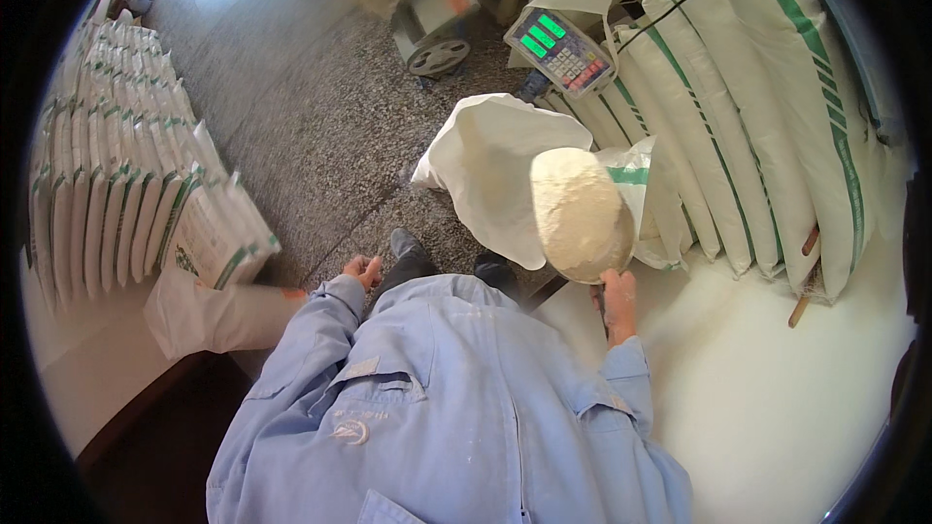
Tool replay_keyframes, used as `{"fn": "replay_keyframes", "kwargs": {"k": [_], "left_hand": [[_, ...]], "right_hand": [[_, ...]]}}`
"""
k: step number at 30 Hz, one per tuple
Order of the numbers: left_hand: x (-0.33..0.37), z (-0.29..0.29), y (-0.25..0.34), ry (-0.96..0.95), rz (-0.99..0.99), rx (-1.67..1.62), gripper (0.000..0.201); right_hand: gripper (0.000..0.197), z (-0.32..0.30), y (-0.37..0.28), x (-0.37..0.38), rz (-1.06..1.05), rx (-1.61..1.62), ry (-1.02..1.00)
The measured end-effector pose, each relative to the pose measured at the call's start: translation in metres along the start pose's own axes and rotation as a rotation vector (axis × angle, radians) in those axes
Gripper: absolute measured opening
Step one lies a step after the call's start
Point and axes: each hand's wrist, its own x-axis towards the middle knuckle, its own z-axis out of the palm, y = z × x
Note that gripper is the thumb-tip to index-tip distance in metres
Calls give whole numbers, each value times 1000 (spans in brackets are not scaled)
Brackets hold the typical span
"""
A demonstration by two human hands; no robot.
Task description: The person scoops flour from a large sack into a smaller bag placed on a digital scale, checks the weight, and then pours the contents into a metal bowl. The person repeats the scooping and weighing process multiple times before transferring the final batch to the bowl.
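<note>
My right hand is wrapped round the handle of a large scoop. A heap of pale cream powder fills the scoop, whose rim shows at its right side. The scoop is beside and partly over the mouth of an open white sack, hiding part of its right edge. The sack's inside looks pale; how full it is I cannot make out. Near my left thigh, my left hand hangs with its fingers curled in, holding nothing that shows.
A scale display with lit green digits stands beyond the sack. Green-striped full sacks lean in a row on the right, above a white surface. Stacked flat bags line the left. A wheeled metal device sits on the speckled floor.
</note>
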Motion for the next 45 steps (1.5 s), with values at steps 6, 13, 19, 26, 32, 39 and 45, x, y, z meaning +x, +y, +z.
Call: {"fn": "replay_keyframes", "kwargs": {"k": [6, 13, 19, 26, 32, 39, 45], "left_hand": [[-11, -8, -22, 31, -13, -54, 45], [-22, -19, -47, 118, -32, -138, 40], [-31, -17, -66, 128, -80, -187, 40], [-37, -15, -48, 189, -14, -235, 42], [-34, -11, -43, 147, -42, -115, 42], [-35, -11, -30, 115, -38, -166, 42], [-39, -9, -15, 124, -71, -180, 42]], "right_hand": [[30, 69, -2, 56, 124, -426, -130], [39, 104, 9, 93, 35, -757, -62], [40, 101, 18, 107, 18, -760, -66], [44, 109, 14, 112, 128, -752, -103], [41, 89, 11, 97, 58, -674, -69], [30, 72, 36, 104, -61, -597, -34], [28, 64, 31, 93, -24, -512, -55]]}}
